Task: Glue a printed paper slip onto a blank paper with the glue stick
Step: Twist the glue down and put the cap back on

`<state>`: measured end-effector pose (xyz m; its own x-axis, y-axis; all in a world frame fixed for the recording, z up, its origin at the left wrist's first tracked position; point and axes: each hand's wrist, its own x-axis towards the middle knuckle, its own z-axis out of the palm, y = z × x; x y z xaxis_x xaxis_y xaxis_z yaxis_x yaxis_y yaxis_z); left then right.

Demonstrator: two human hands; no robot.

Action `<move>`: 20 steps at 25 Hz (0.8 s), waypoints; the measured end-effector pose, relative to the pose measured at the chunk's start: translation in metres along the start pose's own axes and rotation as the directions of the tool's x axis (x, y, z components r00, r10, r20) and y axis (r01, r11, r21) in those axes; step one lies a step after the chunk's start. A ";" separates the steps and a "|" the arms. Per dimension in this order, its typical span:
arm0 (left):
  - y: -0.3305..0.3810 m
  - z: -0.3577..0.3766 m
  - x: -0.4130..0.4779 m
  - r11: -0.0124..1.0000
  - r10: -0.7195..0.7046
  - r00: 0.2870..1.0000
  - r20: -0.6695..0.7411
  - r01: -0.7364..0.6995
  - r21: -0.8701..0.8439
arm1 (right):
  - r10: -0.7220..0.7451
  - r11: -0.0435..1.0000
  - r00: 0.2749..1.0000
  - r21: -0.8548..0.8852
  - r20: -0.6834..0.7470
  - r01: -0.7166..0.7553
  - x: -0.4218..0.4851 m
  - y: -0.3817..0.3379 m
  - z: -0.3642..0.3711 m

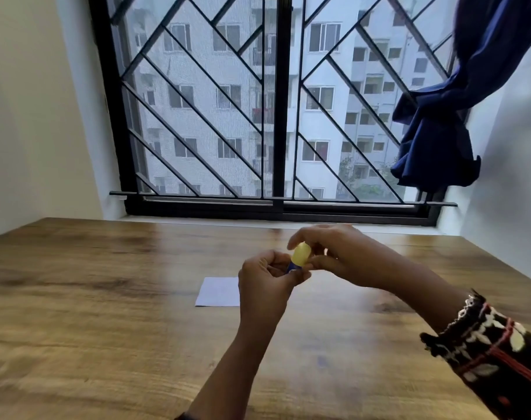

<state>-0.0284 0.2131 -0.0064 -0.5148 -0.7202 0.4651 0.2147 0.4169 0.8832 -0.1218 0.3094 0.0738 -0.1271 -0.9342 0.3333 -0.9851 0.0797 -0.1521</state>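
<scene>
- Glue stick (297, 262) sits above the table, our left hand (267, 277) clasping its blue body, right hand (328, 253) pinching the yellow cap (301, 256).
- Paper (218, 291) lies just beneath our left hand.
- We judge uncapping is underway; next, pull the cap free.

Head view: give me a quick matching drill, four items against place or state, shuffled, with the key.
Items:
1. glue stick
2. paper
3. curtain
4. table

Place or state:
A. bunched up at the right side of the window
B. held between both hands above the table
C. wood-grain surface under everything
D. lying flat on the table, left of the left hand

Pairs: 1-B, 2-D, 3-A, 4-C

The left hand grips the blue body; the right hand has its fingers on the yellow cap.
</scene>
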 end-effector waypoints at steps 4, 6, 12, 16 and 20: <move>-0.003 0.001 -0.003 1.000 -0.030 1.000 0.009 0.030 -0.009 | -0.045 0.996 0.999 -0.075 0.017 0.046 0.000 0.001 0.001; -0.005 0.001 -0.003 0.999 -0.033 0.999 0.008 0.033 -0.009 | -0.054 0.994 0.999 -0.099 -0.006 0.053 0.000 0.000 0.004; -0.004 -0.003 -0.006 0.999 -0.025 1.000 -0.013 0.025 0.026 | -0.054 0.980 0.993 -0.195 -0.102 0.033 0.003 -0.005 0.019; 0.001 -0.006 -0.010 0.998 -0.008 0.999 -0.038 0.011 0.061 | 0.058 0.971 0.965 -0.211 -0.255 -0.114 0.000 -0.012 0.026; 0.010 -0.012 -0.009 0.998 0.026 1.000 -0.008 -0.026 0.049 | 0.078 0.982 0.957 0.189 -0.279 -0.025 -0.008 -0.010 0.025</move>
<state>-0.0116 0.2167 -0.0011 -0.5024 -0.7133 0.4887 0.1868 0.4623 0.8668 -0.1079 0.3068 0.0492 -0.2304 -0.7908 0.5671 -0.9422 0.0356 -0.3332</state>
